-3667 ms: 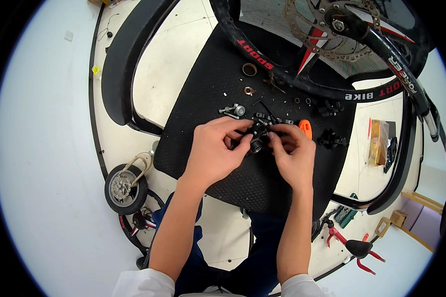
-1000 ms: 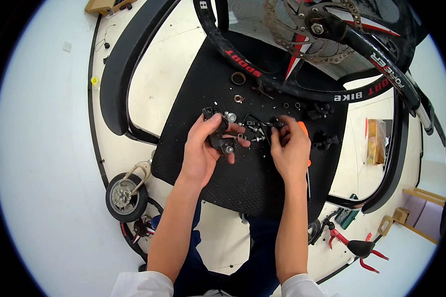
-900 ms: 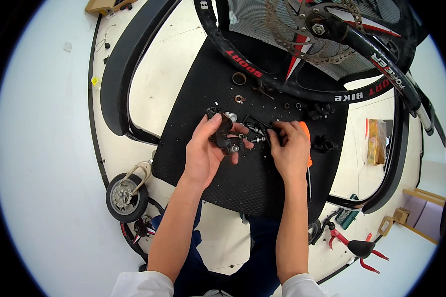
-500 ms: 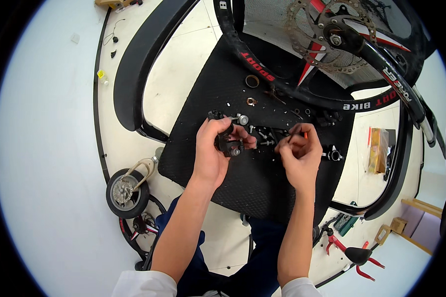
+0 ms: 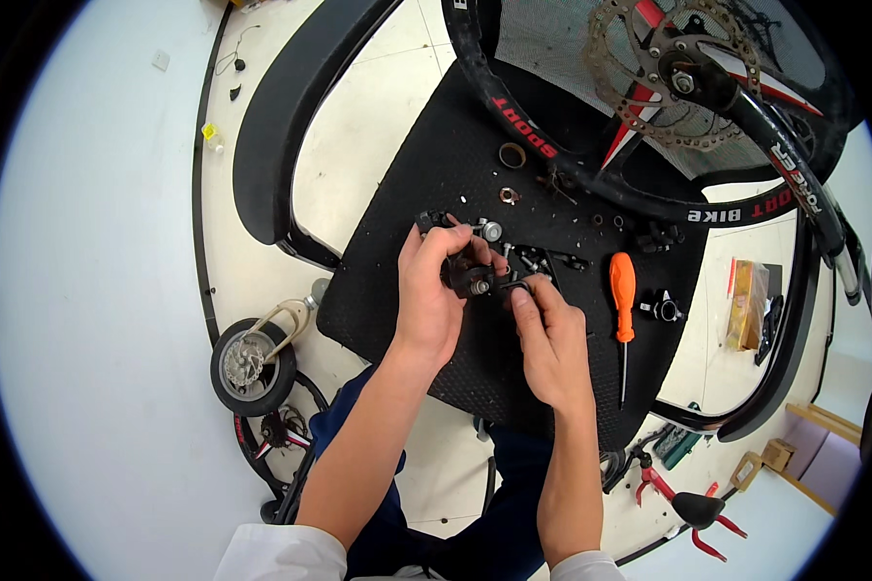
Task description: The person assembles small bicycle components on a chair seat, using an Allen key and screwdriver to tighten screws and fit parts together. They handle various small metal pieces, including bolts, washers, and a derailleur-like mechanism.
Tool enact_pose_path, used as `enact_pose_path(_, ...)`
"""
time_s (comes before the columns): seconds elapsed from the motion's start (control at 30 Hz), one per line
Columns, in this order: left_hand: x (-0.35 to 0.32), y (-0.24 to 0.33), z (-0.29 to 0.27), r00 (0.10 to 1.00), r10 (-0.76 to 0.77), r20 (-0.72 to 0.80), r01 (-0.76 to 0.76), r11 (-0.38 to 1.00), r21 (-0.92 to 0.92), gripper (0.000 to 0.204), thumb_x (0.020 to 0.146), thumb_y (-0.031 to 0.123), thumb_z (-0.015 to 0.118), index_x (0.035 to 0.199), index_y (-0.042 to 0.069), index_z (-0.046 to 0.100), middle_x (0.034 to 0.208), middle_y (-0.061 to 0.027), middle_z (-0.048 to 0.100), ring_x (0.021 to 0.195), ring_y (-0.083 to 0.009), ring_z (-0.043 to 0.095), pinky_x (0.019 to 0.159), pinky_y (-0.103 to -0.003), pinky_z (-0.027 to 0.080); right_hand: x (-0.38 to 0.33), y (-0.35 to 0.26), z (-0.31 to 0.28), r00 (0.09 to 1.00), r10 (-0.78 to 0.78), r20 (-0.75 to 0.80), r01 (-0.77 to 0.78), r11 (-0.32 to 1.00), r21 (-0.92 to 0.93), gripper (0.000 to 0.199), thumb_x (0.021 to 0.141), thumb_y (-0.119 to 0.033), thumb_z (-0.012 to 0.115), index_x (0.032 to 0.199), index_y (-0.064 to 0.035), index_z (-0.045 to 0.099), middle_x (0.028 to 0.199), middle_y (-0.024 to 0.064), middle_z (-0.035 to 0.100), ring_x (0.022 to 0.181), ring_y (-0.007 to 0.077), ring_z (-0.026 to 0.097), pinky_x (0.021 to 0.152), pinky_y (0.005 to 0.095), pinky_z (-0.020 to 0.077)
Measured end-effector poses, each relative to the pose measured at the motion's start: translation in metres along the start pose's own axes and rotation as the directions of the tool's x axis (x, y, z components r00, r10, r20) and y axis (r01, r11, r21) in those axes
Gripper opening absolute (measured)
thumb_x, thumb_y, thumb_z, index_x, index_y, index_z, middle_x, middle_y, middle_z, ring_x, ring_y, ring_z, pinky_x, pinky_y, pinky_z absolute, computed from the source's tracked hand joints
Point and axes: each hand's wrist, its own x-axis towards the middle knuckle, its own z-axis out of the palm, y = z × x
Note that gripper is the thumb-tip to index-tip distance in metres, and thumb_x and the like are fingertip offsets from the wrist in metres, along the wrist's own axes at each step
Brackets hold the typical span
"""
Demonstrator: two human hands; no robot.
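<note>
fingers (image 5: 450, 238) partly hide left hand's (image 5: 431, 302) gripped black part (image 5: 464, 281) and right hand's (image 5: 554, 344) pinched tool (image 5: 510, 285).

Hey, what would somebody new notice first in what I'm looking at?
Probably the big bicycle wheel with its brake disc, filling the upper right. Next, the bright orange-handled screwdriver, lying on the black chair seat right of centre. In the middle, the left hand holds a black part while the right hand pinches a small dark piece.
</note>
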Motion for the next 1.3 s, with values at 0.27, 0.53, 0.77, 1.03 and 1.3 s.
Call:
enact_pose_path(0.27, 0.0, -0.007, 0.003, 1.0, 0.003, -0.004, -0.003, 1.0, -0.001, 0.02, 0.091, 0.026, 0.058, 0.102, 0.009, 0.054, 0.082, -0.0078, 0.06, 0.085, -0.0243, 0.062, 0.085, -0.039, 0.049, 0.0, -0.002, 0.007, 0.998, -0.047, 0.03, 0.05, 0.995, -0.089, 0.018, 0.103, -0.018, 0.051, 0.104, -0.0014, 0.059, 0.066, 0.0222, 0.057, 0.06, 0.0411, 0.059, 0.057, 0.0397, 0.0455)
enact_pose_path(0.53, -0.001, -0.006, 0.001, 0.999, -0.014, 0.047, 0.017, 0.998, -0.054, 0.021, 0.092, 0.026, 0.056, 0.101, 0.008, 0.055, 0.08, -0.0086, 0.06, 0.084, -0.0254, 0.063, 0.084, -0.039, 0.049, -0.002, -0.005, 0.006, 0.997, -0.064, -0.033, 0.061, 0.994, -0.087, 0.017, 0.102, -0.018, 0.053, 0.101, -0.0018, 0.059, 0.064, 0.0237, 0.055, 0.059, 0.0433, 0.059, 0.054, 0.0422, 0.0445)
enact_pose_path(0.77, -0.002, -0.004, 0.003, 0.998, -0.045, 0.041, 0.049, 0.993, -0.111, 0.021, 0.092, 0.027, 0.057, 0.099, 0.008, 0.056, 0.08, -0.009, 0.059, 0.085, -0.0261, 0.062, 0.085, -0.04, 0.048, -0.003, -0.003, 0.008, 0.991, -0.107, -0.082, 0.099, 0.991, -0.089, 0.015, 0.101, -0.016, 0.056, 0.1, -0.002, 0.059, 0.064, 0.0233, 0.055, 0.059, 0.0429, 0.06, 0.053, 0.0423, 0.0447)
enact_pose_path(1.03, -0.001, -0.004, -0.002, 1.0, -0.028, -0.007, 0.028, 0.999, -0.029, 0.022, 0.091, 0.029, 0.058, 0.095, 0.008, 0.055, 0.079, -0.0088, 0.058, 0.085, -0.0263, 0.061, 0.084, -0.039, 0.048, -0.004, -0.004, 0.011, 0.983, -0.178, -0.043, 0.169, 0.973, -0.159, 0.014, 0.099, -0.016, 0.058, 0.094, -0.0025, 0.059, 0.065, 0.0233, 0.056, 0.062, 0.0406, 0.063, 0.054, 0.0434, 0.0466)
enact_pose_path(1.3, 0.002, 0.005, -0.002, 1.0, -0.006, 0.001, 0.006, 0.996, -0.089, 0.022, 0.091, 0.028, 0.058, 0.091, 0.007, 0.056, 0.077, -0.0102, 0.057, 0.084, -0.0285, 0.06, 0.083, -0.041, 0.047, 0.012, 0.036, -0.036, 0.866, -0.197, -0.46, 0.012, 0.927, -0.375, 0.024, 0.096, -0.019, 0.062, 0.107, 0.0022, 0.068, 0.081, 0.0144, 0.063, 0.073, 0.0284, 0.062, 0.07, 0.037, 0.0497)
